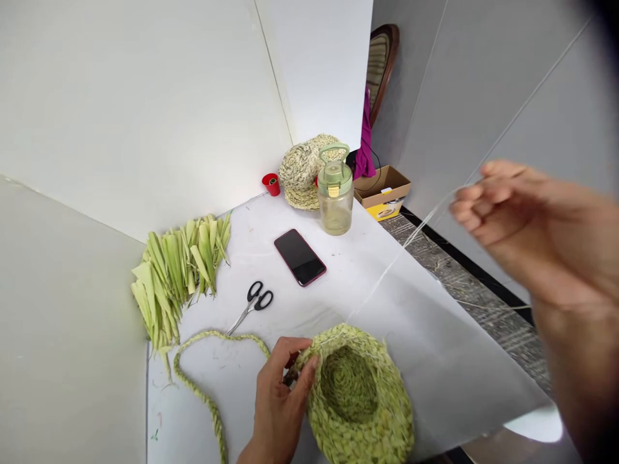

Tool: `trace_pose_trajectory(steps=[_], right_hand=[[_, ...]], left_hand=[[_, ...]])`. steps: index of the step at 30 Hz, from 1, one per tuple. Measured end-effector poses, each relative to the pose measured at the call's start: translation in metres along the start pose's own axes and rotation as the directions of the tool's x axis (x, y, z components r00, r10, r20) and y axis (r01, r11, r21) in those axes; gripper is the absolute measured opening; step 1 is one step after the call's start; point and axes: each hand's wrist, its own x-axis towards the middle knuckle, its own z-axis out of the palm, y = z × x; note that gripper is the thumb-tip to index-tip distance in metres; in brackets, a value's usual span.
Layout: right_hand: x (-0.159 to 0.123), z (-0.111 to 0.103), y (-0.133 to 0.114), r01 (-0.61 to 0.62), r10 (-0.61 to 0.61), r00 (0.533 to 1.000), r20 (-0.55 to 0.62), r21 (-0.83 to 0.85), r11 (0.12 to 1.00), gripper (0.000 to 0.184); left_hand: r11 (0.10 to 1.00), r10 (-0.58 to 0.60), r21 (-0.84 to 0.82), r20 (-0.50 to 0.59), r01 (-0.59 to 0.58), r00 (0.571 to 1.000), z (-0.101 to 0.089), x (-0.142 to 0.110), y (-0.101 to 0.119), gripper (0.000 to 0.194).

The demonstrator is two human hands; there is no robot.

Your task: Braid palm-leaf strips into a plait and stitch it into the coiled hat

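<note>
A round green piece coiled from braided plant husk (389, 412), with a deep hollow in its middle, sits at the table's front edge. My left hand (283, 399) is closed on its left rim, thumb on top and fingers behind. From the far rim a white thread (382, 277) runs taut, up and to the right. My right hand (527, 225), raised beyond the table's right edge, pinches the thread's upper end. Whether a needle is in those fingers cannot be made out. A loose green husk braid (207, 403) curves over the table to the left of my left hand.
Black-handled scissors (251, 304) and a phone (300, 256) lie mid-table. Green husks (181, 270) are piled at the left. Farther back stand a drinking bottle (335, 200), woven husk pieces (300, 171) and a red cup (271, 184). A cardboard box (384, 193) is on the floor.
</note>
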Motion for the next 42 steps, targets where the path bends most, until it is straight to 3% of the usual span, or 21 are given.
trace_pose_trajectory(steps=[2, 3, 7, 10, 14, 16, 17, 21, 29, 32, 36, 42], right_hand=[[-0.010, 0.024, 0.008, -0.131, 0.121, 0.991, 0.054, 0.229, 0.965, 0.014], [-0.016, 0.034, 0.013, -0.163, 0.142, 0.985, 0.098, 0.262, 0.951, 0.010], [-0.040, 0.067, 0.035, -0.126, 0.098, 0.929, 0.357, 0.055, 0.991, 0.010], [-0.050, 0.086, 0.047, -0.022, 0.051, 0.821, 0.569, -0.058, 0.998, 0.012], [-0.052, 0.099, 0.059, 0.035, 0.096, 0.635, 0.767, -0.152, 0.988, 0.013], [-0.053, 0.100, 0.062, 0.033, 0.102, 0.601, 0.793, -0.152, 0.988, 0.014], [-0.055, 0.100, 0.064, 0.025, 0.099, 0.623, 0.776, -0.146, 0.989, 0.014], [-0.066, 0.104, 0.067, 0.005, 0.062, 0.788, 0.613, -0.106, 0.994, 0.014], [-0.092, 0.130, 0.061, -0.038, 0.035, 0.903, 0.428, -0.001, 0.999, 0.013], [-0.101, 0.144, 0.061, -0.039, 0.017, 0.925, 0.379, 0.049, 0.998, 0.014], [-0.103, 0.156, 0.070, -0.113, 0.083, 0.912, 0.403, 0.052, 0.992, 0.014], [-0.103, 0.157, 0.075, -0.112, 0.099, 0.905, 0.413, 0.006, 0.994, 0.014]], left_hand=[[1.000, -0.011, 0.006, 0.029, 0.011, 1.000, -0.005, -0.001, 0.004, 0.020], [1.000, -0.027, 0.005, 0.046, 0.027, 0.999, -0.008, -0.002, 0.005, 0.023], [0.982, -0.189, 0.005, 0.027, 0.189, 0.982, -0.015, -0.008, 0.005, 0.033], [0.965, -0.264, -0.015, -0.022, 0.263, 0.964, -0.015, -0.010, 0.001, 0.035], [0.967, -0.253, 0.012, -0.018, 0.254, 0.967, -0.013, -0.003, -0.003, 0.031], [0.975, -0.220, 0.041, 0.015, 0.219, 0.975, -0.015, 0.003, -0.005, 0.030], [0.978, -0.203, 0.062, 0.036, 0.200, 0.979, -0.017, 0.007, -0.006, 0.029], [0.979, -0.104, 0.185, 0.061, 0.091, 0.993, -0.027, 0.018, -0.011, 0.024], [0.931, 0.190, 0.326, -0.051, -0.163, 0.981, -0.051, 0.004, -0.007, 0.024], [0.893, 0.264, 0.406, -0.118, -0.196, 0.957, -0.064, -0.002, -0.009, 0.021], [0.876, 0.225, 0.437, 0.008, -0.205, 0.974, -0.073, 0.003, -0.019, 0.017], [0.958, 0.097, 0.274, -0.046, -0.080, 0.994, -0.056, 0.008, -0.020, 0.021]])
